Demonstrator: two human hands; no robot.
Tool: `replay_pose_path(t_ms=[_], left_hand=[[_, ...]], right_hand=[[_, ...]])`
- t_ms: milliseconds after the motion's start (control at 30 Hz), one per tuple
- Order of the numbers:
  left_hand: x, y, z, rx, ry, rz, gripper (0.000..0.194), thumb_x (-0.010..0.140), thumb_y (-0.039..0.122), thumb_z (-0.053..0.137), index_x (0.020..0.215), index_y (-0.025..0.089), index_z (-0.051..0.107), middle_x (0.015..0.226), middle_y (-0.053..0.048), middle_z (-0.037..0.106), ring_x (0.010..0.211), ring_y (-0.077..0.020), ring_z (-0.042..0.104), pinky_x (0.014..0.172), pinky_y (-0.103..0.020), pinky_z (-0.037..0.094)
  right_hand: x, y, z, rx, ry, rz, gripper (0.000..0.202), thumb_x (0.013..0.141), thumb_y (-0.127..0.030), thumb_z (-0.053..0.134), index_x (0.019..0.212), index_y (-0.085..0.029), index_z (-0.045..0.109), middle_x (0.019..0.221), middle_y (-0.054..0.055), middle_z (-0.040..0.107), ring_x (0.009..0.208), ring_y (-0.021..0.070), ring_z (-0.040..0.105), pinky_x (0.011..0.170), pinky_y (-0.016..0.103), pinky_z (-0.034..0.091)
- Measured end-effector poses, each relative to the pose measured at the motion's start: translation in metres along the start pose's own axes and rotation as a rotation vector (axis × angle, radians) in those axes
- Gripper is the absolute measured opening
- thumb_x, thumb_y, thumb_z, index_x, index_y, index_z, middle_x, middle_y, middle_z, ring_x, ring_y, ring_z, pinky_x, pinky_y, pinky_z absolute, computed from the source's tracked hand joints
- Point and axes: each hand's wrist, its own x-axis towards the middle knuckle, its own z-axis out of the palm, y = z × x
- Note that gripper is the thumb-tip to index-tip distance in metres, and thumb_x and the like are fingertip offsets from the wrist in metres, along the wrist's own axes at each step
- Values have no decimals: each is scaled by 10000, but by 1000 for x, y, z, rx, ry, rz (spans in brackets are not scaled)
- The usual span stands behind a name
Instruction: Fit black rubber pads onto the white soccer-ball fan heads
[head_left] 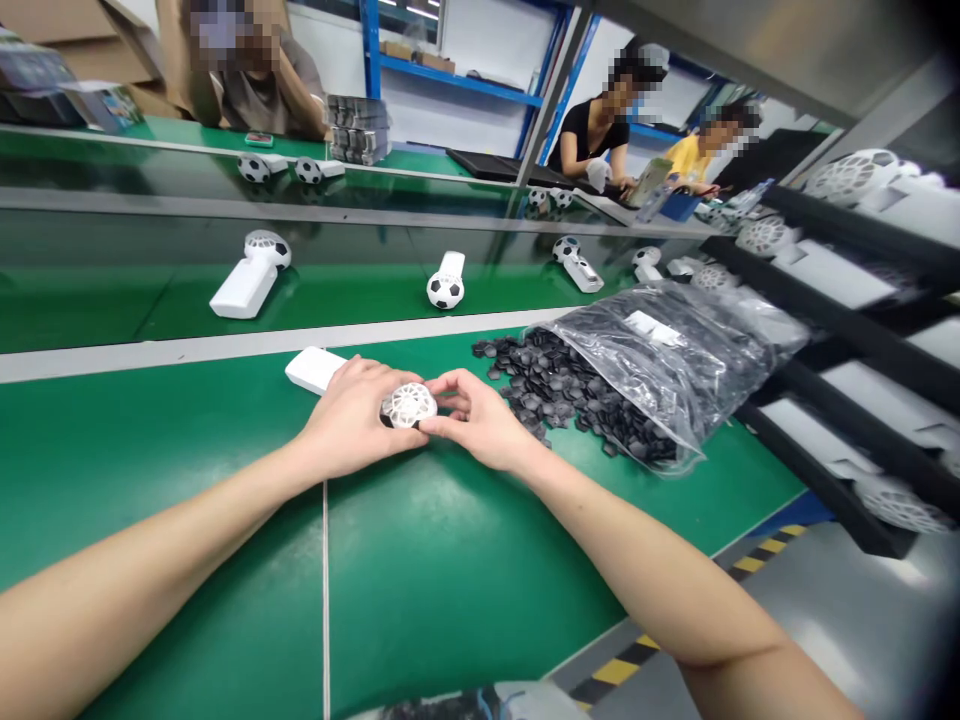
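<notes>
My left hand (360,415) is wrapped round a white device whose round head (412,404) has a web-like grille and black patches. The device's white handle (311,370) sticks out to the left behind that hand. At the right side of the round head, my right hand (476,415) has its thumb and fingers pressed close to the edge; whatever lies between those fingertips is too small to name. Just right of my right hand, many small black pieces (555,385) spill from a clear plastic bag (675,350) onto the green table (450,570).
Similar football-patterned devices (251,275) (446,280) (577,265) lie on the green belt (360,280) beyond the table. A black rack (840,330) with white devices stands at the right. Across the belt, three people sit, one in a yellow shirt (686,158).
</notes>
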Motion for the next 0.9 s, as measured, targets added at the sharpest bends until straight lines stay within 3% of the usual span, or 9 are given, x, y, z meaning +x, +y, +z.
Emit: replay_pose_path(t_ms=[167,233,367,500,600,800,900], left_hand=[[-8,-4,-1,6,-130,31,631,682,479,606,1250,254,445,1263,-76,502,1242,-342,302,997,-520,249],[-12,2,3,86,-115,-45,657,711,425,588,1305,244,372,1318,-92,452,1289,-372,212,993,-591,211],[-16,11,13,52,-18,-103,661,757,506,518,1303,182,333,1332,-118,419,1319,-347,159,983,-537,316],[-11,4,10,-97,-94,13,535,778,406,511,1250,193,378,1340,-89,416,1349,-280,138,1059,-472,261],[-9,-1,5,-194,-162,74,508,738,301,525,1222,217,395,1363,-66,397,1356,-254,153,1078,-455,237],[-8,1,4,-265,-141,80,409,700,258,545,1098,223,458,1287,-52,480,1348,-227,195,1081,-417,250],[-7,-1,5,-290,-152,128,413,684,228,540,1089,218,460,1272,-56,488,1345,-234,203,1079,-415,254]], right_hand=[[-2,-14,-48,-467,237,-105,105,774,-270,578,741,-174,601,737,2,625,682,117,561,681,254,443],[-8,-18,-60,-658,213,-34,79,760,-234,594,705,-186,625,668,-10,624,604,111,547,607,239,421],[-17,-19,-50,-976,-8,104,67,751,-202,611,715,-200,667,709,29,664,665,164,595,577,259,405],[-19,-17,-32,-1251,-67,82,85,767,-145,587,758,-168,669,794,94,660,775,232,605,583,289,401],[-20,-17,-30,-1291,-84,64,94,776,-115,569,782,-160,651,767,86,640,742,217,599,585,285,394],[-25,-24,-32,-1160,-81,-14,147,833,-122,504,759,-179,617,758,46,584,715,159,562,594,250,374],[-24,-23,-34,-1142,-85,35,89,824,-147,529,841,-178,611,826,49,585,757,167,565,605,248,376]])
